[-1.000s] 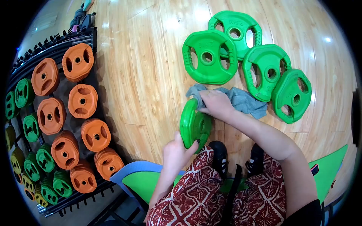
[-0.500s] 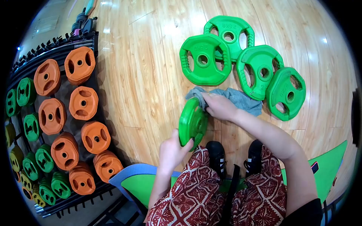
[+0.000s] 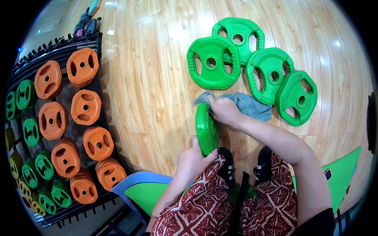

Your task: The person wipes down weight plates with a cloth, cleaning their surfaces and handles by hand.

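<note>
A green weight plate (image 3: pixel 205 131) stands nearly edge-on between my hands, above the wooden floor. My left hand (image 3: pixel 195 157) grips its lower edge, the thumb on the right side. At the top edge, my right hand (image 3: pixel 225 111) is closed on a grey-blue cloth (image 3: pixel 252 105) and presses it against the plate. Part of the cloth trails to the right behind my wrist. Beyond the hands, several more green plates lie flat and partly overlapping, the nearest being one plate (image 3: pixel 212 76) marked 2.5KG. My right fingertips are mostly hidden behind the held plate and the cloth.
On the left stands a black rack (image 3: pixel 103 118) with stacks of orange plates (image 3: pixel 86 107), plus green and yellow ones. A green mat (image 3: pixel 147 196) with a blue underside lies beneath my legs. A phone-like dark object (image 3: pixel 328 174) rests on its right part. Black shoes (image 3: pixel 225 165) are below me.
The held plate has turned more edge-on and shifted slightly right. My left hand has moved right along with it. My right hand has moved slightly left with the cloth.
</note>
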`<control>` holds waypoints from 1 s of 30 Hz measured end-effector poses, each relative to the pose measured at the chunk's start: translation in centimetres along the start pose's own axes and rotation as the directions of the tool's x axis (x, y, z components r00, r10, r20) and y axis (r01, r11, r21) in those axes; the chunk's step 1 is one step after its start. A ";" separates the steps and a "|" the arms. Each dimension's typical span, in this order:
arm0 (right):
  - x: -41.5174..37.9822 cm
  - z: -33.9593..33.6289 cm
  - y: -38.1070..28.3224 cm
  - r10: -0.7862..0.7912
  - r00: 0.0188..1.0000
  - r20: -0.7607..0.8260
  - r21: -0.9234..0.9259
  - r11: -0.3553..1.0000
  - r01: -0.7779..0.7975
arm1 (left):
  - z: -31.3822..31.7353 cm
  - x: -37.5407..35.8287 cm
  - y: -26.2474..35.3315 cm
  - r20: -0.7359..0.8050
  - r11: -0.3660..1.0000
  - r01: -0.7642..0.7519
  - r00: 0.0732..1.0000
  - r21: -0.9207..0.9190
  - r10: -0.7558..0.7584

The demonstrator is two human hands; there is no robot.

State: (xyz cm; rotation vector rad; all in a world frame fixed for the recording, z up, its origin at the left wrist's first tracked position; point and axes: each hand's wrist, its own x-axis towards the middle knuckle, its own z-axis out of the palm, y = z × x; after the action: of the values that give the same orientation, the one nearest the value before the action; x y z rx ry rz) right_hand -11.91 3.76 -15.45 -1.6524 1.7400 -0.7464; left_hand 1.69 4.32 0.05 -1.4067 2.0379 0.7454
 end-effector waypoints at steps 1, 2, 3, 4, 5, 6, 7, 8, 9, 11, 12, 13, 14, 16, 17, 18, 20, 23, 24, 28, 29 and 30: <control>0.1 -0.1 0.3 0.000 1.000 0.002 0.001 1.000 0.000 | 0.0 0.0 0.0 0.030 1.000 -0.007 1.000 0.022 0.007; 0.2 -0.2 0.8 -0.041 0.998 0.039 0.021 0.999 0.040 | 0.0 0.0 0.0 0.032 1.000 -0.007 0.999 0.021 0.007; 0.2 -0.3 1.3 -0.081 0.994 0.075 0.042 0.996 0.078 | 0.1 0.1 -0.1 0.015 0.999 -0.035 0.999 0.011 0.035; 0.2 -0.5 1.8 -0.079 0.994 0.076 0.040 0.996 0.076 | 0.2 0.1 -0.2 -0.004 0.998 -0.065 0.998 0.001 0.065; 0.2 -0.5 2.3 -0.139 0.989 0.048 0.080 0.988 0.135 | 0.3 0.3 -0.5 -0.004 0.998 -0.067 0.998 -0.001 0.067; 0.2 -0.5 2.9 -0.198 0.980 0.016 0.118 0.974 0.195 | 0.4 0.4 -1.0 -0.022 0.994 -0.102 0.995 -0.042 0.101; 0.2 -0.3 3.5 -0.167 0.986 0.002 0.172 0.971 0.164 | 0.4 0.5 -1.4 -0.041 0.987 -0.137 0.990 -0.082 0.134; 0.0 -0.3 4.2 -0.163 0.987 0.000 0.172 0.972 0.160 | 0.1 0.5 -1.7 -0.039 0.987 -0.140 0.990 -0.080 0.137; -0.2 -1.0 4.6 -0.153 0.988 0.021 0.260 0.955 0.142 | -0.3 0.6 -1.9 -0.019 0.988 -0.152 0.988 -0.004 0.152; -1.1 -2.7 4.6 -0.112 0.993 0.049 0.443 0.893 0.079 | -1.4 0.9 -2.4 0.053 0.978 -0.178 0.983 0.105 0.173; -1.8 -3.0 5.0 -0.113 0.992 0.054 0.443 0.893 0.077 | -1.9 1.1 -2.8 0.054 0.979 -0.175 0.984 0.100 0.171; -2.5 -3.3 5.4 -0.060 0.991 0.119 0.600 0.800 -0.024 | -2.3 1.4 -3.2 0.077 0.956 -0.256 0.966 0.144 0.247; -3.0 -3.5 5.6 -0.020 0.981 0.194 0.727 0.674 -0.130 | -2.8 1.7 -3.5 0.101 0.925 -0.333 0.942 0.184 0.319; -3.4 -6.5 4.0 0.028 0.960 0.277 0.784 0.571 -0.243 | -4.0 1.8 -3.5 0.133 0.927 -0.319 0.946 0.196 0.297; -3.6 -7.5 3.6 0.112 0.936 0.335 0.803 0.486 -0.346 | -4.3 2.1 -4.1 0.027 0.887 -0.420 0.906 0.193 0.423; -3.9 -7.9 3.4 0.190 0.898 0.397 0.810 0.388 -0.440 | -4.5 2.4 -4.2 -0.076 0.834 -0.515 0.840 0.201 0.537; -4.2 -7.6 3.1 0.151 0.940 0.305 0.862 0.375 -0.340 | -5.2 2.8 -3.6 -0.075 0.872 -0.459 0.876 0.170 0.476; -3.3 -8.3 1.5 0.174 0.968 0.181 0.921 0.314 -0.229 | -5.2 4.0 -3.8 -0.073 0.763 -0.576 0.783 0.293 0.618; -2.9 -8.5 1.0 0.178 0.968 0.179 0.923 0.311 -0.228 | -4.6 4.2 -3.9 -0.204 0.785 -0.560 0.763 0.265 0.613; -1.2 -6.8 -0.9 0.148 0.958 0.247 0.937 0.217 -0.275 | 0.1 5.4 -3.9 -0.485 0.591 -0.395 0.875 -0.703 0.008; -0.6 -5.4 -1.6 0.113 0.993 0.019 0.925 0.375 -0.061 | 0.8 5.3 -4.8 -0.359 0.504 -0.321 0.933 -0.802 0.023; -0.2 -5.1 -2.5 0.040 0.979 -0.200 0.844 0.514 0.152 | 1.2 4.8 -4.7 -0.358 0.504 -0.320 0.933 -0.802 0.023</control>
State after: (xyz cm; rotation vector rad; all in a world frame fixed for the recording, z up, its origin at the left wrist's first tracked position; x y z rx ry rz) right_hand -14.14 3.77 -10.22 -0.9243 1.0640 -1.5445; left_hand 4.86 0.68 -4.83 -1.9237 2.1332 1.9506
